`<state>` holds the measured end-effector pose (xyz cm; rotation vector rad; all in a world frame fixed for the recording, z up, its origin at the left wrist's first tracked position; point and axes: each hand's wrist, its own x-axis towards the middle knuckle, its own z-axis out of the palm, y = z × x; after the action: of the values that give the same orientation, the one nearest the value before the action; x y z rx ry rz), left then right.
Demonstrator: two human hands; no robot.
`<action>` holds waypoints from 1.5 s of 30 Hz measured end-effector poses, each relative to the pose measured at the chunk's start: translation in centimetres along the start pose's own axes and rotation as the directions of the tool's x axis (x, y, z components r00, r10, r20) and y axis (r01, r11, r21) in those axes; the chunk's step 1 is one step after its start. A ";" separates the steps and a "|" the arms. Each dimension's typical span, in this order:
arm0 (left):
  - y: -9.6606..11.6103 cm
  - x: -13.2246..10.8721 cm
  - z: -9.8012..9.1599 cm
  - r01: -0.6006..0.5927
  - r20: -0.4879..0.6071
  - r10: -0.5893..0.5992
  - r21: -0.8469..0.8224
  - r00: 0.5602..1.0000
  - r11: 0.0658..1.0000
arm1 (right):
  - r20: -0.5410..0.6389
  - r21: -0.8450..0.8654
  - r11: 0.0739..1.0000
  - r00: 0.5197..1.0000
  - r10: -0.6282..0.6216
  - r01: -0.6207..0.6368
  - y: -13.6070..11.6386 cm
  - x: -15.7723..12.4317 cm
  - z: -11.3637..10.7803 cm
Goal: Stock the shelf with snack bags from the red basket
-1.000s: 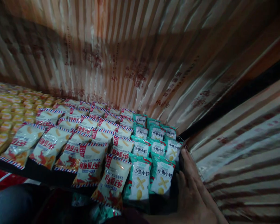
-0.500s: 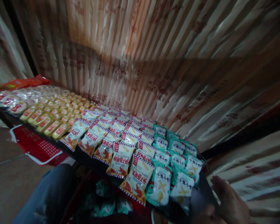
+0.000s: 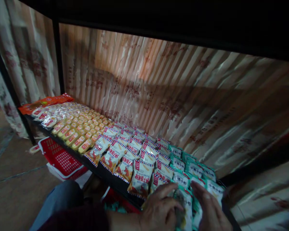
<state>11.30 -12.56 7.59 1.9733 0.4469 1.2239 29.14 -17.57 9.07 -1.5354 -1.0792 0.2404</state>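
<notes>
Rows of teal-and-white snack packets [image 3: 186, 205] stand at the right end of a black shelf [image 3: 115, 182]. My left hand [image 3: 159, 205] reaches over the left edge of the front teal packets, its fingers apart and touching them. On the other side, my right hand [image 3: 210, 211] lies with fingers stretched along the packets' right side. A front teal packet is between the two hands, partly covered by the left fingers. Left of my hands stand red, white and blue striped snack packets [image 3: 141, 178]; the nearest is partly hidden by my left hand.
Farther left are small yellow-wrapped snacks [image 3: 79, 142], white-wrapped ones [image 3: 49, 122] and an orange bag [image 3: 47, 102]. A red basket [image 3: 64, 160] sits on the floor below. Corrugated, printed sheeting [image 3: 135, 80] backs the shelf, with a dark upper shelf [image 3: 159, 29] overhead.
My view has tilted up, bringing the upper shelf in. My hands have moved from the lower right corner onto the front teal packets, and the left is now plainly visible.
</notes>
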 end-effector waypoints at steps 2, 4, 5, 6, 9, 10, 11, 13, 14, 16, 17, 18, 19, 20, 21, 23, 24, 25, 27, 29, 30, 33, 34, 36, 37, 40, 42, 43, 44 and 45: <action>-1.1 -1.2 -3.1 -0.108 0.003 0.108 0.102 0.994 0.989 | 0.030 0.009 0.998 0.997 0.068 -0.068 -1.6 -1.5 3.3; -2.1 -1.9 -5.9 -0.133 -0.013 0.140 0.244 0.990 0.961 | 0.084 0.054 0.995 0.994 0.076 -0.081 -3.1 -2.7 6.6; -2.6 -2.0 -7.1 -0.120 -0.048 0.141 0.307 0.989 0.944 | 0.129 0.060 0.995 0.989 0.074 -0.082 -3.8 -3.1 8.1; -3.1 -2.1 -8.3 -0.110 -0.077 0.148 0.367 0.986 0.924 | 0.144 0.052 0.996 0.987 0.067 -0.075 -4.5 -3.5 9.5; -4.7 -2.0 -11.5 0.043 -0.264 0.108 0.508 0.958 0.861 | 0.180 0.007 1.000 0.984 0.012 -0.014 -6.4 -4.3 13.4; -5.3 -2.0 -12.4 0.088 -0.315 0.101 0.531 0.944 0.843 | 0.196 -0.007 1.000 0.981 -0.015 0.017 -6.8 -4.4 14.6; -6.0 -2.0 -13.3 0.131 -0.360 0.092 0.549 0.928 0.826 | 0.234 -0.022 0.997 0.970 -0.061 0.068 -7.2 -4.4 15.7; -7.3 -2.3 -14.9 0.201 -0.435 0.098 0.590 0.895 0.782 | 0.293 -0.080 0.977 0.942 -0.165 0.196 -7.5 -4.4 17.9; -8.0 -2.6 -15.6 0.238 -0.463 0.095 0.608 0.881 0.757 | 0.308 -0.103 0.958 0.924 -0.226 0.269 -7.5 -4.4 18.9; -9.3 -3.5 -16.7 0.329 -0.535 0.076 0.619 0.842 0.714 | 0.354 -0.144 0.902 0.872 -0.337 0.407 -7.4 -4.3 21.1; -9.9 -4.0 -17.2 0.368 -0.559 0.059 0.619 0.827 0.694 | 0.390 -0.161 0.867 0.838 -0.382 0.471 -7.4 -4.2 22.2; -10.4 -4.5 -17.6 0.400 -0.577 0.047 0.621 0.816 0.674 | 0.428 -0.182 0.832 0.804 -0.413 0.524 -7.4 -4.2 23.3; -10.9 -5.0 -17.9 0.422 -0.584 0.040 0.630 0.811 0.651 | 0.466 -0.206 0.797 0.773 -0.430 0.567 -7.5 -4.1 24.4; -11.4 -5.6 -18.2 0.434 -0.585 0.041 0.647 0.810 0.627 | 0.498 -0.238 0.766 0.752 -0.432 0.597 -7.7 -4.0 25.5; -11.8 -6.0 -18.5 0.444 -0.583 0.046 0.664 0.811 0.602 | 0.516 -0.277 0.740 0.745 -0.423 0.613 -8.0 -3.8 26.5; -12.5 -6.8 -19.0 0.459 -0.582 0.052 0.690 0.812 0.560 | 0.545 -0.345 0.701 0.741 -0.392 0.624 -8.7 -3.1 28.4; -12.8 -7.1 -19.2 0.465 -0.580 0.049 0.697 0.813 0.546 | 0.562 -0.365 0.685 0.736 -0.378 0.630 -9.1 -2.6 29.3; -13.0 -7.3 -19.2 0.468 -0.576 0.042 0.702 0.817 0.537 | 0.581 -0.377 0.671 0.728 -0.364 0.638 -9.5 -2.2 30.0; -13.4 -7.5 -19.2 0.476 -0.568 0.016 0.704 0.823 0.527 | 0.608 -0.402 0.651 0.720 -0.336 0.644 -10.0 -1.2 31.1; -13.8 -7.4 -18.8 0.500 -0.573 -0.027 0.690 0.819 0.524 | 0.621 -0.434 0.638 0.724 -0.300 0.636 -10.2 -0.4 32.0; -14.0 -7.3 -18.6 0.520 -0.584 -0.053 0.673 0.810 0.526 | 0.623 -0.452 0.632 0.730 -0.281 0.629 -10.3 0.0 32.3; -14.3 -6.8 -17.9 0.581 -0.644 -0.091 0.610 0.760 0.539 | 0.637 -0.484 0.617 0.734 -0.238 0.620 -10.3 0.8 32.8; -14.4 -6.7 -17.7 0.597 -0.664 -0.094 0.589 0.742 0.545 | 0.642 -0.489 0.611 0.731 -0.231 0.623 -10.3 1.0 32.9; -14.4 -6.4 -17.5 0.617 -0.693 -0.099 0.557 0.714 0.555 | 0.650 -0.500 0.596 0.727 -0.221 0.628 -10.3 1.5 33.2; -14.4 -6.4 -17.5 0.623 -0.699 -0.102 0.549 0.708 0.557 | 0.650 -0.507 0.588 0.727 -0.219 0.630 -10.2 1.7 33.3; -14.3 -6.3 -17.3 0.635 -0.708 -0.114 0.536 0.697 0.556 | 0.639 -0.513 0.581 0.733 -0.233 0.632 -9.7 2.4 33.9; -14.3 -6.3 -17.3 0.641 -0.714 -0.117 0.528 0.690 0.557 | 0.625 -0.503 0.589 0.737 -0.258 0.632 -9.2 2.8 34.4; -14.3 -6.3 -17.3 0.643 -0.716 -0.119 0.525 0.688 0.558 | 0.619 -0.497 0.592 0.737 -0.271 0.634 -9.0 3.0 34.7; -14.3 -6.3 -17.3 0.645 -0.717 -0.121 0.523 0.687 0.558 | 0.616 -0.488 0.592 0.734 -0.287 0.641 -8.8 3.1 34.9; -14.3 -6.3 -17.4 0.646 -0.714 -0.127 0.523 0.688 0.557 | 0.612 -0.480 0.592 0.731 -0.302 0.647 -8.6 3.3 35.0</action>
<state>-5.55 0.03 -2.56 1.8146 1.9479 1.4566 3.02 7.51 7.55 -1.7529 -2.1349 -0.2239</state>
